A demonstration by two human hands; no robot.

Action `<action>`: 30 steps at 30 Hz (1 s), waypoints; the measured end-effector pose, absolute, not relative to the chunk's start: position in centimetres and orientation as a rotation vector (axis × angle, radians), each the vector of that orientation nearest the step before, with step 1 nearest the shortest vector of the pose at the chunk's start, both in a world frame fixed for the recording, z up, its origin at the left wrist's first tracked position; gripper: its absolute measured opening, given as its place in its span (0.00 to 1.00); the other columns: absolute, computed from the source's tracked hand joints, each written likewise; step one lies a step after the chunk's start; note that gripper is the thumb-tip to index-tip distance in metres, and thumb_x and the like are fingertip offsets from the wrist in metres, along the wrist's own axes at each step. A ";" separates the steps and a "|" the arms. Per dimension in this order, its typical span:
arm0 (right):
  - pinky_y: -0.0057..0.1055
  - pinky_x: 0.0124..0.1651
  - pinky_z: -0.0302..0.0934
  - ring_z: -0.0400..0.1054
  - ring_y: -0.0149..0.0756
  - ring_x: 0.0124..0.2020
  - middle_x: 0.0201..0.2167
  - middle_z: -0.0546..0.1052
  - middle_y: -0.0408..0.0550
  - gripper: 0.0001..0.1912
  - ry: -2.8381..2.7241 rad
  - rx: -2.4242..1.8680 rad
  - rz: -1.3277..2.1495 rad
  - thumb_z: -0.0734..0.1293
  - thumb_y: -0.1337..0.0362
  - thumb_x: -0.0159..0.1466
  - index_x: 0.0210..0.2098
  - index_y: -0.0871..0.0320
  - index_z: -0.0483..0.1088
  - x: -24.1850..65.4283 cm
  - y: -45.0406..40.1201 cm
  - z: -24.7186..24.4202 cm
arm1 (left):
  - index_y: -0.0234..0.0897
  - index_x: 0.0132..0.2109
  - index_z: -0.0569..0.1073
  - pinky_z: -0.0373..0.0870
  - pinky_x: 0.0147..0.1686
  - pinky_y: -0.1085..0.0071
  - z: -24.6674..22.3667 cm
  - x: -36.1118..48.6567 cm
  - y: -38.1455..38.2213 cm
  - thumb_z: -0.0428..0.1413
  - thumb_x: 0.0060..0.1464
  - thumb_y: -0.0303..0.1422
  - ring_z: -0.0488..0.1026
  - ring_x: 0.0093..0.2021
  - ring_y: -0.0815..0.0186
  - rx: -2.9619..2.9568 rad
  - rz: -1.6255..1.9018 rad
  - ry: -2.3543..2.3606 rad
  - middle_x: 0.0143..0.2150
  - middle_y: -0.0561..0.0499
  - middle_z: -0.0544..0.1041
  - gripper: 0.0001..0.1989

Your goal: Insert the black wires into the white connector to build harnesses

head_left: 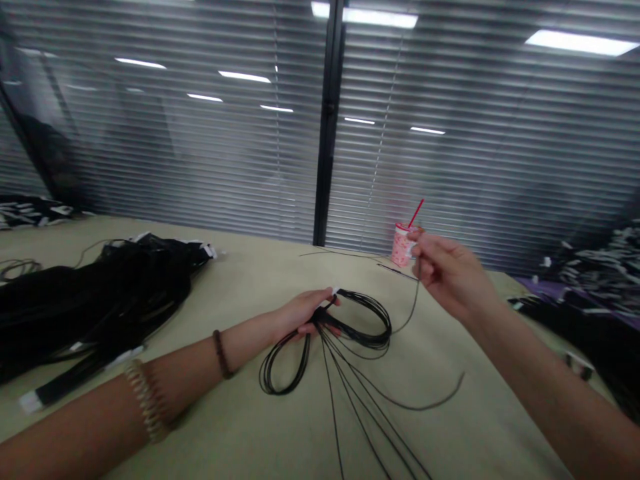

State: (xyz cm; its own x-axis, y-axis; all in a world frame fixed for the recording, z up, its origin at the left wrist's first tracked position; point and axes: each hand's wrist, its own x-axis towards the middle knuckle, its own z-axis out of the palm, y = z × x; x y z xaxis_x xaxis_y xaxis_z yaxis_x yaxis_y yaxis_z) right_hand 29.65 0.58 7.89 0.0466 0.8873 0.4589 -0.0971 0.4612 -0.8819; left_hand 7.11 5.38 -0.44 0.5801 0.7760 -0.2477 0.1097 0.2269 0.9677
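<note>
My left hand (309,310) is closed round the middle of a looped bundle of thin black cable (373,340). One loop spreads to the right of the hand and a smaller one to the left. Several loose strands fan out from the grip toward the near side of the table. My right hand (445,273) is raised to the right, finger and thumb pinched on a single cable end (418,280). That strand curves down toward the bundle. A small white piece shows at the right fingertips, too blurred to name.
A pink patterned cup (400,247) with a red straw stands by the blinds, a thin pen-like object (395,270) near it. Heaped black cables (150,273) with white ends lie left on the pale table (240,267). More cables (565,333) are piled right.
</note>
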 end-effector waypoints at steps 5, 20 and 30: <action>0.21 0.17 0.50 0.58 0.23 0.14 0.18 0.71 0.43 0.11 -1.779 -1.155 0.686 0.61 0.61 0.57 0.25 0.62 0.69 25.4 1.2 1.0 | 0.35 0.38 0.64 0.36 0.06 0.81 -0.6 7.5 5.2 0.46 0.51 0.45 0.65 0.12 0.73 1.373 0.558 0.890 0.19 0.53 0.71 0.16; 0.23 0.23 0.46 0.56 0.25 0.17 0.15 0.66 0.41 0.08 -1.937 -1.329 0.132 0.59 0.68 0.54 0.20 0.60 0.64 24.2 0.8 -2.7 | 0.36 0.38 0.65 0.35 0.05 0.81 -0.8 7.4 5.4 0.49 0.48 0.46 0.71 0.16 0.68 1.410 0.521 0.938 0.20 0.56 0.68 0.18; 0.22 0.23 0.46 0.56 0.25 0.17 0.16 0.66 0.41 0.08 -1.937 -1.316 0.126 0.58 0.68 0.55 0.21 0.60 0.64 24.3 0.8 -2.7 | 0.36 0.37 0.65 0.35 0.06 0.81 -0.7 7.3 5.3 0.47 0.50 0.46 0.64 0.11 0.74 1.447 0.520 0.919 0.18 0.56 0.68 0.17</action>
State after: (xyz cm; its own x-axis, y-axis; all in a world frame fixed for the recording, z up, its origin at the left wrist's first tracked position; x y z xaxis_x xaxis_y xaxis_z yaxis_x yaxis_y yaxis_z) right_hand 24.31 0.82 -2.65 -0.1641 0.8260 0.5393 0.7491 0.4601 -0.4767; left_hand 7.27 5.32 -0.75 0.5767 0.7881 -0.2152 0.2220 0.1023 0.9697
